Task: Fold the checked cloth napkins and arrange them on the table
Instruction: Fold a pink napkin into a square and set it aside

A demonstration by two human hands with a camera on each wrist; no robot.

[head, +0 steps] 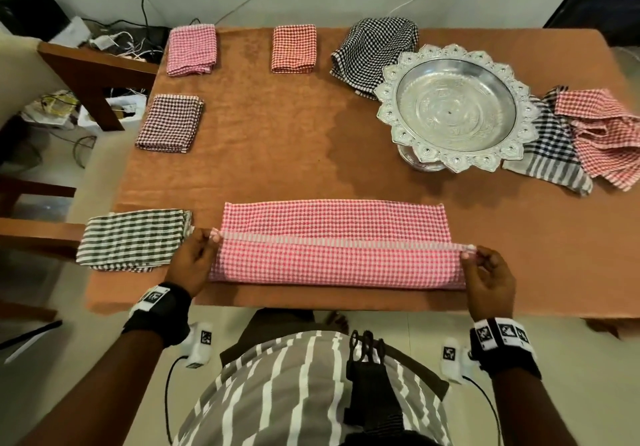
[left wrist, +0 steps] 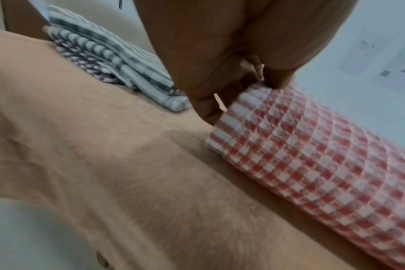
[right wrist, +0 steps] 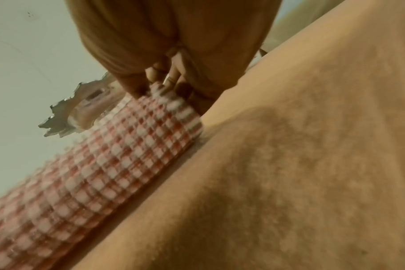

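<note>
A long pink-and-white checked napkin (head: pixel 336 244) lies across the near side of the brown-covered table (head: pixel 284 154), its near half lifted and folded over toward the far half. My left hand (head: pixel 194 258) pinches the left corner of the raised edge; my right hand (head: pixel 485 272) pinches the right corner. The wrist views show the same cloth (left wrist: pixel 312 155) (right wrist: pixel 104 164) held taut off the table by my left hand (left wrist: pixel 231 76) and right hand (right wrist: pixel 173 73). Folded napkins lie around: grey striped (head: pixel 133 239), dark checked (head: pixel 169 123), pink (head: pixel 191 49), orange (head: pixel 293 48).
A silver pedestal tray (head: pixel 453 106) stands at the right, its scalloped rim (right wrist: pixel 65 113) also in the right wrist view. Unfolded napkins lie around it: black checked (head: pixel 374 50), navy checked (head: pixel 550 147), red checked (head: pixel 606 133). Wooden chairs (head: pixel 86 74) stand at the left.
</note>
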